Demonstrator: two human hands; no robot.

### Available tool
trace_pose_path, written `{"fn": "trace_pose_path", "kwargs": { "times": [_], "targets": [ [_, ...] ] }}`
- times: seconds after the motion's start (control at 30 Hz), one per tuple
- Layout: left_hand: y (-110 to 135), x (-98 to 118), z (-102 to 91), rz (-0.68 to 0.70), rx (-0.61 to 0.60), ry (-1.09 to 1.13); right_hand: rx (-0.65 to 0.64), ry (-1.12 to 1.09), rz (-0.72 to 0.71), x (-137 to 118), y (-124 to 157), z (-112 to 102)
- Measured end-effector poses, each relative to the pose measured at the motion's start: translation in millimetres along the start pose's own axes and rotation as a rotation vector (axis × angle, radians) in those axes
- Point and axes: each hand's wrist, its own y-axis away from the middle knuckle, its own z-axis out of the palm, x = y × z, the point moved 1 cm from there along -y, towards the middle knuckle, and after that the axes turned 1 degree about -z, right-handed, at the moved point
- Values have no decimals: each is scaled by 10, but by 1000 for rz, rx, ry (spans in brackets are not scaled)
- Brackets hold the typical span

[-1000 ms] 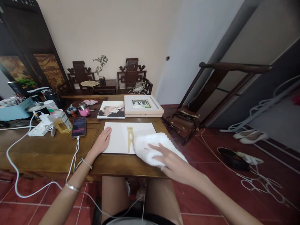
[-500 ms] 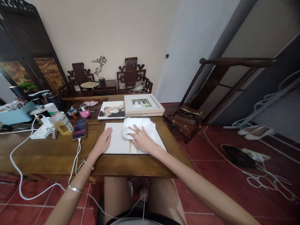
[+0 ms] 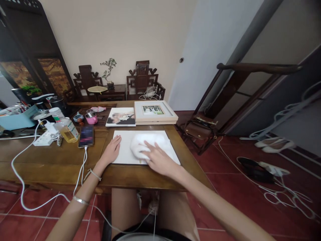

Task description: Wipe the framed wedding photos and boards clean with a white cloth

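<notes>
The flat board [image 3: 122,147] is showing plain white with a dark near edge, and the fluffy cloth [image 3: 152,138] on the board is gleaming bright white. Beneath the board, the wooden table [image 3: 120,177] is glowing warm brown. Beyond the board to the left, a mug [image 3: 92,119] is standing out pink. Right of the board, the floor tiles [image 3: 220,194] are spreading deep red, crossed by pale grout lines.

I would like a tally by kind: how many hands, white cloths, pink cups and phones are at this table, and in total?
Hands: 2 (left hand, right hand)
White cloth: 1
Pink cup: 1
Phone: 1
Total: 5
</notes>
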Motion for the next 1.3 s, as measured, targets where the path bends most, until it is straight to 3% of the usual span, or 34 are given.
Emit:
{"fn": "trace_pose_path", "kwargs": {
  "times": [0.13,0.23,0.33,0.53,0.67,0.8,0.9,1.0,1.1,1.17,1.3],
  "targets": [
    [0,16,-21,-1,-5,4,-3,68,50,274,-583,-9],
    [4,17,-34,6,3,12,11,133,103,270,-827,7],
    [9,13,-37,6,12,24,8,187,81,109,-773,62],
    [13,45,-28,-1,14,3,7,120,-114,-359,-32,146],
    [12,43,-15,-4,2,-6,-22,-4,-197,-394,263,83],
    [10,0,-5,0,5,3,-28,-86,-182,-56,78,10],
    [9,-30,-1,12,1,18,3,-54,-122,225,-273,5],
    [7,-37,-2,5,-6,31,29,39,11,323,-655,29],
    [2,-7,-25,-35,10,97,39,120,117,207,-916,83],
    [2,29,-61,-90,50,195,37,170,113,53,-969,140],
    [12,103,-147,-201,159,365,0,212,-116,-286,-786,227]
  ]
}}
